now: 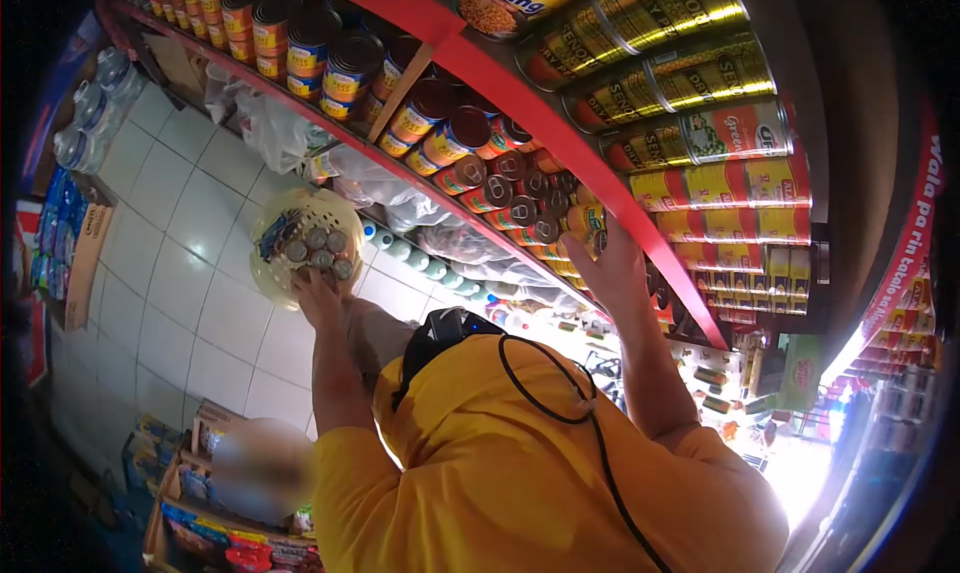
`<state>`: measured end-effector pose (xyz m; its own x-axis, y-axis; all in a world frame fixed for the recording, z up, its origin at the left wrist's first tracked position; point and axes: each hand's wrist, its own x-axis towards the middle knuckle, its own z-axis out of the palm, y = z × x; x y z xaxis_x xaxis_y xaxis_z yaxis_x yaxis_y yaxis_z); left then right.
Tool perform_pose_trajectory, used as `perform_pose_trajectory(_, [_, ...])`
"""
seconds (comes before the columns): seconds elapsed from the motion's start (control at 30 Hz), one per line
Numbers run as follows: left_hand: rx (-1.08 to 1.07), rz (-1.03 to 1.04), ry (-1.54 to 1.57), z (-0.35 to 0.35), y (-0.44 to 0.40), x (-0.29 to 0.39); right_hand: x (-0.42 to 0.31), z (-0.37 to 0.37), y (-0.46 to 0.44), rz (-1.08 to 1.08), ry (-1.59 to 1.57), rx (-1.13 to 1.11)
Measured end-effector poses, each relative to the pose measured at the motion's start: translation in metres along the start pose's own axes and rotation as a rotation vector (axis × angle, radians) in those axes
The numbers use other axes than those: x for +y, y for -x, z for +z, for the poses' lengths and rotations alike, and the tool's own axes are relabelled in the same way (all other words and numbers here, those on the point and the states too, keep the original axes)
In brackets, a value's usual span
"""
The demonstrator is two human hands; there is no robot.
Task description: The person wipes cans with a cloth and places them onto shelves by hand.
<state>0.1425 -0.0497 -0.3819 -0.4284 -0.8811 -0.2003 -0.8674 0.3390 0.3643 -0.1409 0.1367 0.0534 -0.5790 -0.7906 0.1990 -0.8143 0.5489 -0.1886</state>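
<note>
My left hand reaches over the rim of a pale yellow plastic basket, its fingers closed around a small can. Several more small cans stand in the basket, beside a cluster of dark packets. My right hand is raised at the red-edged shelf, thumb and fingers apart. Near its fingertips are yellow-labelled cans, and pull-tab cans stand in rows to their left. The shelf edge partly hides what lies beyond the right fingers.
Larger cans fill the shelf further left, and gold cans lie stacked above. Plastic-bagged goods and bottles line the area below. Boxed packets stand lower left on the tiled floor, near a blurred round shape.
</note>
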Motion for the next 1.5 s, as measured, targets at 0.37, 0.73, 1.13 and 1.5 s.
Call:
perform_pose_trajectory(0.37, [0.039,0.056,0.051,0.019,-0.002,-0.025,-0.01,0.004,0.011,-0.006,-0.021,-0.039])
perform_pose_trajectory(0.73, [0.138,0.043,0.431,-0.074,0.051,-0.055,-0.042,0.01,0.02,-0.153,-0.204,-0.213])
perform_pose_trajectory(1.13, [-0.528,0.655,1.488,-0.307,0.073,0.072,-0.113,0.073,-0.041,-0.189,-0.894,-1.224])
perform_pose_trajectory(1.5, [-0.471,0.746,1.506,-0.304,0.055,0.124,-0.013,0.068,-0.014,0.154,-1.431,-0.698])
